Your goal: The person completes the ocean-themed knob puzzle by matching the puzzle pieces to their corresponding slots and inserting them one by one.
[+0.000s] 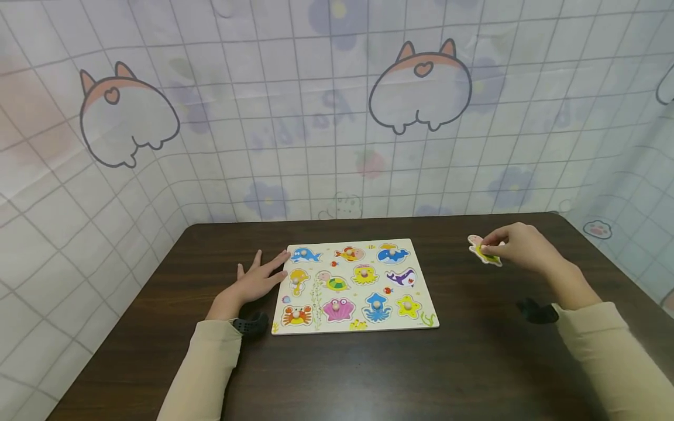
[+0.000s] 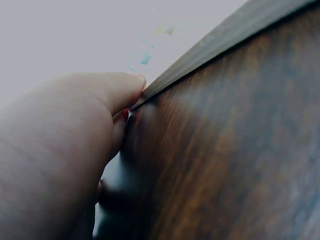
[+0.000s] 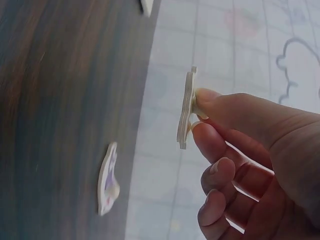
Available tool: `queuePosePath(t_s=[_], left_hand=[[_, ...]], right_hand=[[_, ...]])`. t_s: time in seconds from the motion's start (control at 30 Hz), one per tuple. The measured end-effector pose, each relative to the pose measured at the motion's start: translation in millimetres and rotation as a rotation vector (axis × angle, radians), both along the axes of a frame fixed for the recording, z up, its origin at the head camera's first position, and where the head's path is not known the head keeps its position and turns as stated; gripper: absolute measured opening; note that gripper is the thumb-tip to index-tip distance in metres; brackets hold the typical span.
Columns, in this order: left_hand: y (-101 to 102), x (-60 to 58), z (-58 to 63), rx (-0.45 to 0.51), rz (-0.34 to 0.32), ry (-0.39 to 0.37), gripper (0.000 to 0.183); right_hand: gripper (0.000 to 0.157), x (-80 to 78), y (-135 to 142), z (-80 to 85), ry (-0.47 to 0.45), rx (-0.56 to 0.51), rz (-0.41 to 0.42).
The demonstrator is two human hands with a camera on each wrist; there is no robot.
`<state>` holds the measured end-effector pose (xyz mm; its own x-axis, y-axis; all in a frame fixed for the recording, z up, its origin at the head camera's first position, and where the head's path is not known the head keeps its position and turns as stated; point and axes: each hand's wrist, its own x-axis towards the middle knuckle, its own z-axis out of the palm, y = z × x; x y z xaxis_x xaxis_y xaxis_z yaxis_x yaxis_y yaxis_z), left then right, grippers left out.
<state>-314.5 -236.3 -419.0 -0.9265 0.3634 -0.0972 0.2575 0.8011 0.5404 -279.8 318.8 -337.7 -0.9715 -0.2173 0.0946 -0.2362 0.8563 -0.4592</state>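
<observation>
Pinched by its knob between thumb and forefinger of my right hand is a wooden turtle puzzle piece. It is off the table, and the right wrist view shows it edge-on. A knobbed piece with purple on it lies on the table below that hand. My left hand, fingers spread and fairly straight, touches the left edge of the sea-animal puzzle board. On the board, the turtle picture and the purple whale picture show no knob.
The board lies flat on a dark wooden table. Knobbed pieces such as the crab, blue octopus and starfish sit in it. A patterned sheet hangs behind the table and along its sides.
</observation>
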Motion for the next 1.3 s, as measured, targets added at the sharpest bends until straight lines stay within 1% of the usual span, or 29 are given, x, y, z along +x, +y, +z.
queuePosePath(t_s=[0.37, 0.5, 0.83, 1.1, 1.3], left_hand=[[0, -1.3, -1.2, -0.007, 0.009, 0.001, 0.065], [-1, -1.0, -1.4, -0.009, 0.012, 0.004, 0.064], [-1, -2.6, -3.5, -0.009, 0.014, 0.006, 0.064], [-2, -3.5, -4.8, -0.017, 0.013, 0.014, 0.064], [0, -1.4, -2.2, -0.015, 0.01, 0.017, 0.064]], right_hand=[[0.026, -7.1, -40, -2.7, -0.001, -0.021, 0.093], [0.023, -8.8, -60, -2.4, 0.005, -0.016, 0.104], [0.016, -13.7, -108, -3.4, -0.014, 0.038, 0.141], [0.014, -17.9, -136, -6.8, -0.002, 0.028, 0.175], [0.011, -20.9, -155, -11.6, -0.013, -0.001, 0.197]])
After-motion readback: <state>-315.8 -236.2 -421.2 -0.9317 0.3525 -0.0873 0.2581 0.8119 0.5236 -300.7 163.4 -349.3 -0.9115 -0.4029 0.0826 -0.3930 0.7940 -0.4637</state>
